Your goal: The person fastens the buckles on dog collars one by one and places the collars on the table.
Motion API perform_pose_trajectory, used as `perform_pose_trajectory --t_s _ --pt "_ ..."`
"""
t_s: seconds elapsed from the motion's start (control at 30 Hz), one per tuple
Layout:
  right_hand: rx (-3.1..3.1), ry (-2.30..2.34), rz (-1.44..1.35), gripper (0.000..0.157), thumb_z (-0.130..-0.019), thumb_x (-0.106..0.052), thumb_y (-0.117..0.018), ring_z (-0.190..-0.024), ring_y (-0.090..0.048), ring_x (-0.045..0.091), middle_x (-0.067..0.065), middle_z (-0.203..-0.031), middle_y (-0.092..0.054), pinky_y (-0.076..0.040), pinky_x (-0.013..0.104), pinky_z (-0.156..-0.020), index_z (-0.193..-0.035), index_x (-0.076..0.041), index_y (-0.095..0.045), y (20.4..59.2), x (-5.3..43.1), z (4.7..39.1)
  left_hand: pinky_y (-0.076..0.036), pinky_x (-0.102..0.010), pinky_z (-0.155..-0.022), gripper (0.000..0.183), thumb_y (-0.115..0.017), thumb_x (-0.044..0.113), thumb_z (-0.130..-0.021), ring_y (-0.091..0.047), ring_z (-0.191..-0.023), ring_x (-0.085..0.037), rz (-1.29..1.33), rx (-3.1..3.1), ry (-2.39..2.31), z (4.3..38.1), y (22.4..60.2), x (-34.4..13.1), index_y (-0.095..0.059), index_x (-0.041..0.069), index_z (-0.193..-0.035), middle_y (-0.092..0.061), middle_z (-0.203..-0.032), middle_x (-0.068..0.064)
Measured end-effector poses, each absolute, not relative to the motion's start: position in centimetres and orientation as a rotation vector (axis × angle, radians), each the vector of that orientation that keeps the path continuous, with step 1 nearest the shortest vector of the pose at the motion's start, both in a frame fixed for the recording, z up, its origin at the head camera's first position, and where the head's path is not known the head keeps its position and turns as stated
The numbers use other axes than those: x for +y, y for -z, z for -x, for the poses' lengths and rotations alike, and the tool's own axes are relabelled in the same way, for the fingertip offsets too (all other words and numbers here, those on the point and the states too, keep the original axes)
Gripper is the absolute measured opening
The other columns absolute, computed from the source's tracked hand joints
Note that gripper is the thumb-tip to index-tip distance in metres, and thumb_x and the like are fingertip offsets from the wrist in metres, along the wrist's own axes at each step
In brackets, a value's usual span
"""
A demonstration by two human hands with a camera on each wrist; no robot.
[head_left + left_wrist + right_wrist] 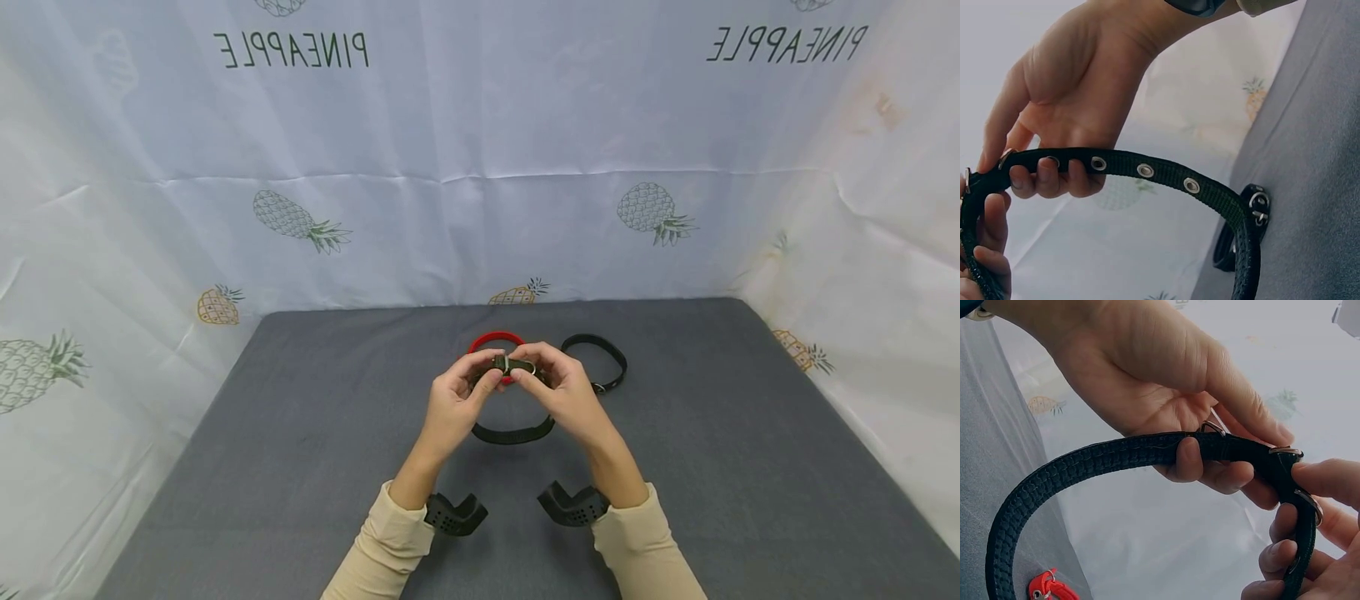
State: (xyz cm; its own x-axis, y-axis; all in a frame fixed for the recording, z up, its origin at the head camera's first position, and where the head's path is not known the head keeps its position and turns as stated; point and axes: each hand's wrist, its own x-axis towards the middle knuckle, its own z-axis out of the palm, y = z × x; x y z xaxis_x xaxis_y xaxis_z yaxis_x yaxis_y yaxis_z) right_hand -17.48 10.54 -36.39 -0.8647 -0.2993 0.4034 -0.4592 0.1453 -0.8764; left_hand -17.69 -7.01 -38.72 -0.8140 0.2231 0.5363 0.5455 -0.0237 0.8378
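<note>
Both hands hold a dark green collar (513,436) with a braided band, which loops down below them. My left hand (454,402) pinches the end with metal eyelets (1145,170) between thumb and fingers. Opposite it, my right hand (572,398) grips the buckle end, near a metal ring (1212,427). The strap end passes through the buckle (1285,451), where the two hands' fingertips come close together. Whether the buckle's prong sits in a hole cannot be made out.
A red collar (495,337) lies on the grey table (315,467), partly hidden behind the hands. To its right rests a black collar (619,358) with a metal buckle. A white curtain (465,108) printed with pineapples hangs behind the table and along its sides.
</note>
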Motion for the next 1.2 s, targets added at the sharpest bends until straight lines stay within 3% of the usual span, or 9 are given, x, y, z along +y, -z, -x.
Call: perform_pose_trajectory --t_s 0.17,0.4,0.67,0.77,1.0,1.2 --pt "-2.269 -1.837 -0.761 0.022 -0.094 -0.007 -0.06 -0.071 -0.047 0.005 -0.005 -0.088 -0.057 -0.041 0.024 -0.063 -0.114 0.002 -0.06 36.28 10.59 17.5 -0.057 -0.025 -0.077 0.026 -0.053 0.004 -0.097 -0.061 -0.083 -0.002 0.865 -1.968 1.912 17.85 38.93 -6.95 -0.055 -0.01 -0.119 -0.061 -0.1 -0.03" --pt "-2.273 -1.922 -0.802 0.034 -0.092 -0.009 -0.064 -0.091 -0.058 0.0 -0.01 -0.103 -0.061 -0.05 0.021 -0.079 -0.124 0.001 -0.056 36.32 10.56 17.47 -0.056 -0.02 -0.077 0.025 -0.053 0.002 -0.097 -0.06 -0.084 0.001 0.9 -1.909 1.929 18.01 39.26 -6.78 -0.054 -0.011 -0.118 -0.059 -0.098 -0.03" --pt "-2.245 -1.969 -0.827 0.034 -0.093 -0.01 -0.063 -0.082 -0.062 0.001 -0.016 -0.1 -0.063 -0.053 0.021 -0.071 -0.121 0.007 -0.058 36.48 10.48 17.41 -0.055 -0.02 -0.076 0.026 -0.054 0.007 -0.097 -0.059 -0.085 0.001 0.92 -1.898 1.917 17.82 39.13 -6.62 -0.054 -0.01 -0.117 -0.059 -0.098 -0.028" --pt "-2.249 -1.932 -0.825 0.032 -0.093 -0.009 -0.063 -0.08 -0.062 0.001 -0.011 -0.099 -0.063 -0.054 0.024 -0.07 -0.119 0.007 -0.058 36.57 10.46 17.46 -0.055 -0.019 -0.077 0.027 -0.054 0.009 -0.098 -0.059 -0.086 0.001 0.924 -1.89 1.923 17.79 39.11 -6.54 -0.054 -0.01 -0.116 -0.059 -0.099 -0.028" --pt "-2.274 -1.864 -0.803 0.029 -0.092 -0.007 -0.064 -0.077 -0.056 0.0 0.022 -0.105 -0.064 -0.049 0.019 -0.066 -0.118 0.006 -0.058 36.52 10.2 17.47 -0.055 -0.02 -0.08 0.025 -0.054 0.008 -0.097 -0.056 -0.093 0.002 0.925 -1.865 1.87 17.88 39.12 -6.35 -0.056 -0.011 -0.113 -0.053 -0.106 -0.026" --pt "-2.254 -1.834 -0.826 0.024 -0.091 -0.001 -0.061 -0.071 -0.05 0.001 0.019 -0.097 -0.061 -0.046 0.019 -0.063 -0.114 0.004 -0.057 36.73 10.01 17.66 -0.052 -0.017 -0.08 0.021 -0.053 0.002 -0.097 -0.053 -0.092 0.001 0.895 -1.899 1.808 17.83 39.03 -6.42 -0.056 -0.01 -0.113 -0.053 -0.11 -0.024"
